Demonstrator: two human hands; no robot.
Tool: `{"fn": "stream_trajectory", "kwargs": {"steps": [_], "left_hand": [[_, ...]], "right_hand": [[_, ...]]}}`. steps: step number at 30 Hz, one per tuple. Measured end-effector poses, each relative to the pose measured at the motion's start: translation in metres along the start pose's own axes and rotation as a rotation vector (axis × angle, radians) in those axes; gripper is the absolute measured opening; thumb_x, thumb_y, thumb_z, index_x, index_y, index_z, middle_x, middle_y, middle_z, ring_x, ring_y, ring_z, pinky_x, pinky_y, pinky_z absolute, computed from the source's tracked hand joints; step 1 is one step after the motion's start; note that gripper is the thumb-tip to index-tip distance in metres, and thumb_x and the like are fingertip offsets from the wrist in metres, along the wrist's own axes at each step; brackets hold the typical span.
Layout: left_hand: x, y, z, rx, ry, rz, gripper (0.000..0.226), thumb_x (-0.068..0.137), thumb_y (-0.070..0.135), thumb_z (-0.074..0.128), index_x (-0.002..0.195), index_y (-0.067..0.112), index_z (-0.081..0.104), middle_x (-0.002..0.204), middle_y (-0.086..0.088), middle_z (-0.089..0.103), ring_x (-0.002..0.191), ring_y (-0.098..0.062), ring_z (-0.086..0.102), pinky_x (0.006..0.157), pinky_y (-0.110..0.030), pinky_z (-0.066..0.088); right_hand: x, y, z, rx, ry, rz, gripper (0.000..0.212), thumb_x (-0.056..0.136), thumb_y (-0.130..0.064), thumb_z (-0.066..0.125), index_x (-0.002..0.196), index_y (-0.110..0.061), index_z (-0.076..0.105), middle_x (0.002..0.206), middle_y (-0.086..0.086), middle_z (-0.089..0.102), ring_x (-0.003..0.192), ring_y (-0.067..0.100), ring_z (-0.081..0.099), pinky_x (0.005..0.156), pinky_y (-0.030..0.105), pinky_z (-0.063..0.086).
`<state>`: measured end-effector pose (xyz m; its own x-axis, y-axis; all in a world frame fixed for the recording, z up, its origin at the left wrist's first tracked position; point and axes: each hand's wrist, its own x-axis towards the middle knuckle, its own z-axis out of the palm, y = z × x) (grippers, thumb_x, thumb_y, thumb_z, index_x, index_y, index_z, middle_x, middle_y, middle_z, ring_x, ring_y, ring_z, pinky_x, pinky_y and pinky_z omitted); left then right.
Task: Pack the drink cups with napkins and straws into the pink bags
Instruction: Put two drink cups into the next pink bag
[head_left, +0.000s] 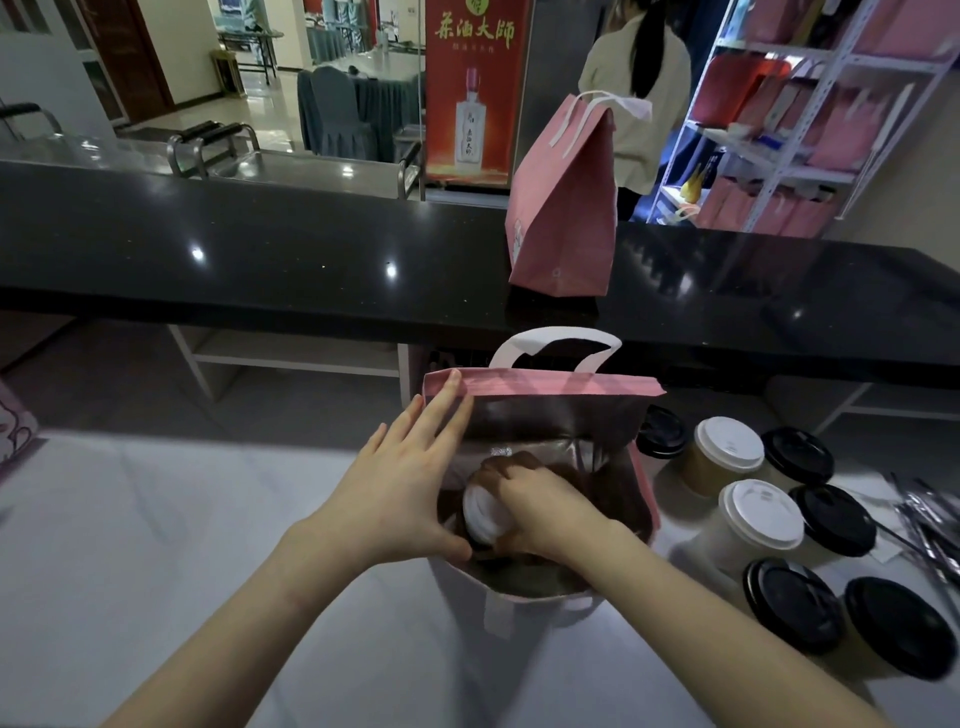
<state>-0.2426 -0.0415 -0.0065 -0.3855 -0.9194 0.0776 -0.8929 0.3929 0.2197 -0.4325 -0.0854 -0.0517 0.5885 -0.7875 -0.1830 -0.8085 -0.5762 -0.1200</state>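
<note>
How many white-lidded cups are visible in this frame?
3: one in the open pink bag under the right hand, two on the table at and. More may be hidden.

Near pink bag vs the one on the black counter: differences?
The near bag stands open on the white table; the counter bag is closed at the top. Both hands work at the near bag, the left hand on its rim and the right hand inside on a white-lidded cup; nobody touches the counter bag. Both are pink with white handles.

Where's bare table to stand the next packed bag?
Free: the white table left of the open pink bag, and the black counter left of the standing pink bag. Crowded: right side, with lidded cups and wrapped straws.
</note>
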Motion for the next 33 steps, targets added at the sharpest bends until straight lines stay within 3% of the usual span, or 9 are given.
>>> {"fn": "stream_trajectory", "kwargs": {"steps": [5,13,19,22,25,27,30,33], "left_hand": [[-0.001,-0.003,-0.002,-0.026,0.019,0.023,0.139,0.055,0.064,0.073,0.147,0.034,-0.027,0.15,0.022,-0.038,0.15,-0.018,-0.005,0.117,-0.042,0.028],[0.009,-0.007,0.002,-0.03,0.012,0.017,0.136,0.056,0.064,0.072,0.146,0.038,-0.026,0.152,0.024,-0.034,0.149,-0.016,-0.009,0.117,-0.048,0.026],[0.023,-0.018,-0.002,0.03,0.027,-0.006,0.125,0.058,0.081,0.05,0.149,0.033,-0.021,0.153,0.017,-0.033,0.142,-0.014,-0.031,0.119,-0.046,-0.004],[0.032,-0.028,-0.006,0.042,0.031,-0.061,0.118,0.068,0.067,0.06,0.152,0.03,-0.015,0.16,0.009,-0.021,0.142,-0.016,-0.033,0.115,-0.044,-0.014],[0.044,-0.03,-0.009,0.065,0.054,-0.08,0.109,0.074,0.065,0.059,0.154,0.027,-0.005,0.162,0.008,-0.008,0.144,-0.018,-0.028,0.116,-0.05,-0.014],[0.053,-0.027,-0.01,0.06,0.058,-0.049,0.103,0.076,0.065,0.056,0.155,0.027,0.002,0.162,0.01,-0.002,0.146,-0.017,-0.023,0.117,-0.052,-0.012],[0.068,-0.021,-0.011,0.025,0.039,0.002,0.094,0.08,0.06,0.058,0.154,0.03,0.009,0.162,0.012,0.005,0.148,-0.012,-0.01,0.117,-0.052,-0.011],[0.082,-0.017,-0.013,-0.02,0.017,0.05,0.091,0.079,0.059,0.062,0.153,0.034,0.015,0.16,0.014,0.013,0.148,-0.011,0.006,0.117,-0.051,-0.006]], "right_hand": [[0.013,-0.006,-0.004,0.038,0.073,-0.027,0.07,0.083,-0.031,0.066,0.144,-0.023,0.033,0.151,0.005,0.029,0.139,0.03,0.022,0.107,0.047,0.036],[0.045,-0.015,-0.008,-0.028,-0.054,0.022,0.087,0.078,-0.033,0.073,0.148,-0.019,0.025,0.152,0.01,0.026,0.139,0.033,0.025,0.114,0.043,0.028],[0.03,-0.004,-0.017,0.022,0.002,-0.048,0.075,0.088,-0.046,0.061,0.151,-0.027,0.025,0.158,0.003,0.022,0.141,0.028,0.027,0.115,0.041,0.027],[0.008,0.001,-0.033,0.032,0.059,-0.026,0.059,0.093,-0.046,0.052,0.147,-0.03,0.034,0.151,-0.002,0.035,0.131,0.023,0.041,0.109,0.04,0.036],[-0.025,0.004,-0.054,0.081,0.2,-0.059,0.037,0.095,-0.045,0.048,0.124,-0.025,0.059,0.12,-0.003,0.061,0.107,0.016,0.056,0.092,0.036,0.048],[-0.051,0.012,-0.063,0.077,0.363,-0.093,0.031,0.096,-0.041,0.049,0.107,-0.019,0.068,0.104,-0.004,0.066,0.094,0.013,0.058,0.086,0.029,0.047],[-0.08,0.041,-0.065,0.039,0.691,-0.048,0.018,0.091,-0.027,0.062,0.097,-0.013,0.072,0.101,-0.002,0.068,0.094,0.015,0.061,0.087,0.028,0.047],[-0.091,0.079,-0.056,0.058,0.91,0.131,0.019,0.088,-0.019,0.063,0.104,-0.01,0.069,0.102,0.0,0.068,0.094,0.021,0.062,0.084,0.034,0.05]]}}
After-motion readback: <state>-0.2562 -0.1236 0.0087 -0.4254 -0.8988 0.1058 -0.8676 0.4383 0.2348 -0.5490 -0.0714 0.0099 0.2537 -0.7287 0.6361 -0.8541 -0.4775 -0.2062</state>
